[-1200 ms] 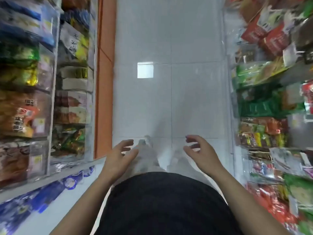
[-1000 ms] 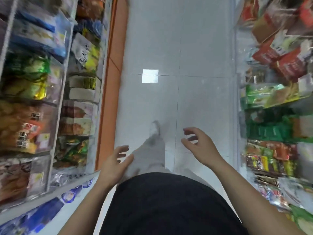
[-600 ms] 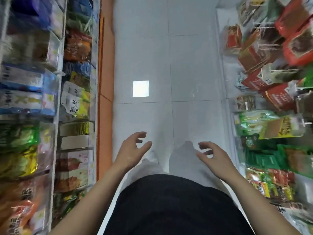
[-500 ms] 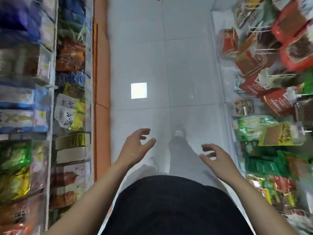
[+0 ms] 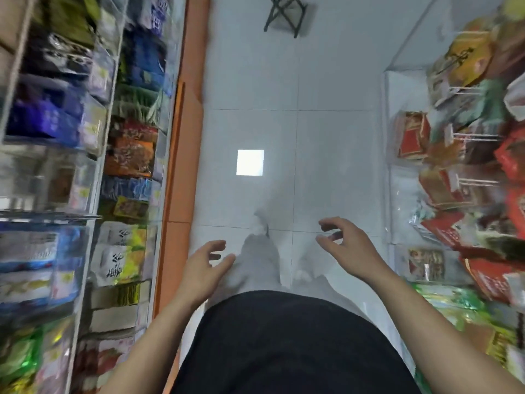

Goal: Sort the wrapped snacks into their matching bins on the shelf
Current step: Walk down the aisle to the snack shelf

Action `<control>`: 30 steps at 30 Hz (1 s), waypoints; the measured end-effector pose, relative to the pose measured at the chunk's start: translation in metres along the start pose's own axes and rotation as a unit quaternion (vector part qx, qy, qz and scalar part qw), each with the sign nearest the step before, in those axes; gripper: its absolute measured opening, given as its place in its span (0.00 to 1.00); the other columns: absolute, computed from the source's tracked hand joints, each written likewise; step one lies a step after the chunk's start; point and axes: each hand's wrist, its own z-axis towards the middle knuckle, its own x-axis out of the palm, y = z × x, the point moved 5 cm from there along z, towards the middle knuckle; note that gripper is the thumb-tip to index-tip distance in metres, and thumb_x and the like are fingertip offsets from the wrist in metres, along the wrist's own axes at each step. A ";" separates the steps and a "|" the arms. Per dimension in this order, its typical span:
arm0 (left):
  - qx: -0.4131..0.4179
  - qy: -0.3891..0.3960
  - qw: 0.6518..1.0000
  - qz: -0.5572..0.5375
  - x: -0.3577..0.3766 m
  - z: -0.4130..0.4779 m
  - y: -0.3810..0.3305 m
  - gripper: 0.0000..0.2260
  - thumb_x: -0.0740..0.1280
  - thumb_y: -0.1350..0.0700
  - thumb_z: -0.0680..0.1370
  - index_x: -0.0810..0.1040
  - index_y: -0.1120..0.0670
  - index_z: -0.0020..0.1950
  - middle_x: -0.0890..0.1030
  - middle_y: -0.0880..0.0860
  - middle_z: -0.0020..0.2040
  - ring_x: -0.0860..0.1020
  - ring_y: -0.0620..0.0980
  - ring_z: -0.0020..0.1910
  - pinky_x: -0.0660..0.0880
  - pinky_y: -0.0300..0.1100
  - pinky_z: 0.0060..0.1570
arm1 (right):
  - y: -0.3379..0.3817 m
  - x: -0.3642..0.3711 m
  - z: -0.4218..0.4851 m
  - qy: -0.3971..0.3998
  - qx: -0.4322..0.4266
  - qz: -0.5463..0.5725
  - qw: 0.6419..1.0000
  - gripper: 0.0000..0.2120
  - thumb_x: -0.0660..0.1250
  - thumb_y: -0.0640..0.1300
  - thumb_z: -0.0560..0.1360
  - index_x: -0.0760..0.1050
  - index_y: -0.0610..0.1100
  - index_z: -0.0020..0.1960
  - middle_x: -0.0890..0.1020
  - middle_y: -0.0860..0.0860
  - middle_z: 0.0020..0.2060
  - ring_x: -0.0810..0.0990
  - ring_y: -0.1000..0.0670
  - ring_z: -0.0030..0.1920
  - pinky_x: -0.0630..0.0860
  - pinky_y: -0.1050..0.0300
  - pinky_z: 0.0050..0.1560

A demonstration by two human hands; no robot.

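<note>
I look down a narrow shop aisle. My left hand (image 5: 203,268) hangs in front of my waist, fingers spread, holding nothing. My right hand (image 5: 345,245) is a little higher and to the right, fingers loosely curled and empty. Clear bins of wrapped snacks (image 5: 130,155) line the shelf on my left. More wrapped snacks (image 5: 443,231), red and orange packs, hang and lie on the shelf on my right. Neither hand touches a shelf or a snack. The picture is blurred at both sides.
White floor tiles (image 5: 284,137) run ahead between the shelves, with a bright square reflection (image 5: 250,162). An orange base strip (image 5: 181,166) edges the left shelf. A dark folding stool (image 5: 285,15) stands at the far end. My grey trouser legs and white shoe (image 5: 261,223) are below.
I have walked forward along the aisle; the shelves slid toward me and the stool came into view. Both hands stayed empty, swinging slightly, the left one lower now.
</note>
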 end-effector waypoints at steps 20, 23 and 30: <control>0.060 0.071 0.995 0.032 -0.060 0.403 -0.341 0.21 0.67 0.42 0.76 0.75 0.46 0.66 0.78 0.41 0.61 0.77 0.40 0.56 0.76 0.44 0.57 | 0.121 -0.183 0.326 -0.026 0.097 0.024 0.995 0.14 0.69 0.50 0.76 0.75 0.56 0.62 0.78 0.61 0.56 0.78 0.62 0.50 0.72 0.65 0.47; 0.039 0.058 0.997 0.025 -0.069 0.435 -0.375 0.20 0.67 0.42 0.76 0.75 0.46 0.66 0.77 0.39 0.61 0.77 0.37 0.55 0.76 0.42 0.56 | 0.150 -0.229 0.386 -0.014 0.077 0.016 0.997 0.11 0.69 0.52 0.77 0.73 0.62 0.57 0.78 0.63 0.55 0.78 0.63 0.50 0.71 0.67 0.45; -0.020 0.001 1.000 -0.006 -0.126 0.500 -0.413 0.18 0.69 0.45 0.77 0.76 0.47 0.65 0.78 0.40 0.60 0.77 0.37 0.54 0.74 0.37 0.53 | 0.258 -0.296 0.528 0.026 0.014 -0.025 0.999 0.11 0.68 0.52 0.78 0.74 0.58 0.59 0.78 0.60 0.55 0.78 0.61 0.51 0.70 0.69 0.45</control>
